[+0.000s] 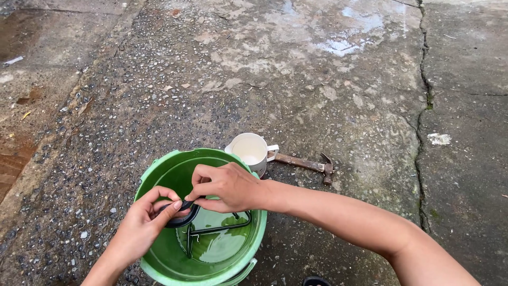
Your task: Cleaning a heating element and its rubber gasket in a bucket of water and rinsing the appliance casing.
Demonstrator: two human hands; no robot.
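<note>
- While both hands, left hand (pixel 142 221) and right hand (pixel 225 186), pinched one black rubber ring (pixel 180 217) between clamped fingertips,
- one green bucket (pixel 159 169) beneath them held water and a black wire frame (pixel 219 229);
- beyond the fingers: one white cup (pixel 251 150), one hammer (pixel 304 164).

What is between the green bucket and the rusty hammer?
A white cup sits between the green bucket and the rusty hammer, seen in the head view.

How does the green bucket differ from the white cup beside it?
The green bucket is far larger than the white cup. The bucket holds water; the cup looks empty. Both hands work over the bucket; nothing touches the cup. Both stand upright on the concrete ground.
</note>
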